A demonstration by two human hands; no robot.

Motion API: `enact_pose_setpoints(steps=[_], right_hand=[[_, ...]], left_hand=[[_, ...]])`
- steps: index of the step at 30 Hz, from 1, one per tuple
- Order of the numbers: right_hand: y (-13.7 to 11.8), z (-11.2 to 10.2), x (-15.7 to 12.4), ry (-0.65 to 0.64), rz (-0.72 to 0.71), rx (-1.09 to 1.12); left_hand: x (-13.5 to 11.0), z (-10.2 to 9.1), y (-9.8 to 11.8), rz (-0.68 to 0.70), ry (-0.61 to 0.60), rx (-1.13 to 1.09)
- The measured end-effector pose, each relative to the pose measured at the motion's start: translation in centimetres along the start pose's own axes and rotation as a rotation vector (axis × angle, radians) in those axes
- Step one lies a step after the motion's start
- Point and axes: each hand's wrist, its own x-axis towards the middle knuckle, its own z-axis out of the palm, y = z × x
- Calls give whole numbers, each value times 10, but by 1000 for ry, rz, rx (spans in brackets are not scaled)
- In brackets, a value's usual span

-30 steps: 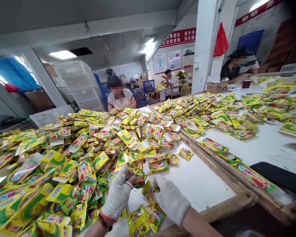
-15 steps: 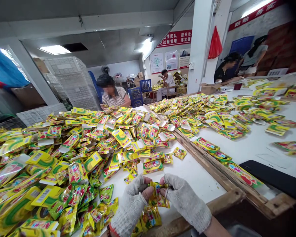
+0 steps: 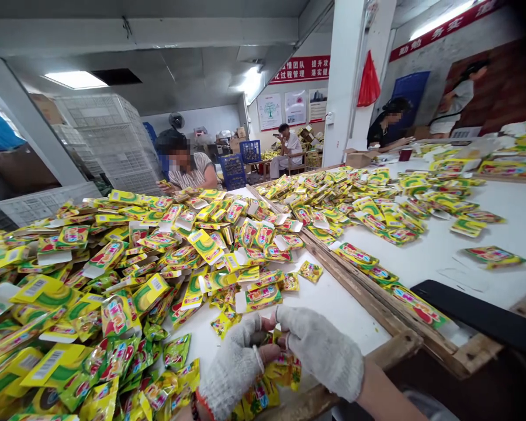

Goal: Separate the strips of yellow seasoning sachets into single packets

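1. Between the left hand (image 3: 241,358) and the right hand (image 3: 326,351), the yellow packet (image 3: 284,369), partly hidden, is pinched by both; light fingertip pressure is advised.
2. It is best held low over the table (image 3: 346,318).
3. The loose packets (image 3: 261,396) just below the hands and the boxes (image 3: 205,245) beyond the left hand should be left undisturbed.

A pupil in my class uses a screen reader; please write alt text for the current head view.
Gloved left hand and gloved right hand meet around yellow sachets over a white table. A heap of printed cartons and sachets spreads to the left, with a person in a striped top beyond.
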Motion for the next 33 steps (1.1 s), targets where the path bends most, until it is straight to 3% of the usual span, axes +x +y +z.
enact_pose_setpoints(steps=[2,4,8,10,14,17,20,23,27,29,31,33], right_hand=[[0,10,2,111,83,60],[3,21,0,164,153,279],[13,30,-7,-61,206,608],[20,25,-10,-47,246,622],[38,8,-9,253,387,611],[47,1,-9,320,384,674],[46,-4,-11,386,344,763],[40,-7,-15,378,298,833],[36,0,-17,88,209,978],[36,5,-17,26,179,991],[36,7,-18,112,182,872],[34,5,-20,237,97,600]], left_hand=[[-2,-1,-5,14,44,-48],[-3,-3,-9,28,107,-50],[-2,-1,-14,60,140,43],[3,-1,-12,124,206,278],[34,-8,0,253,246,1134],[61,-14,7,238,256,1383],[73,-16,14,246,282,1315],[62,-11,21,287,287,1193],[35,9,22,274,356,567],[26,15,17,224,360,238],[23,14,10,200,315,100],[23,3,8,215,285,43]])
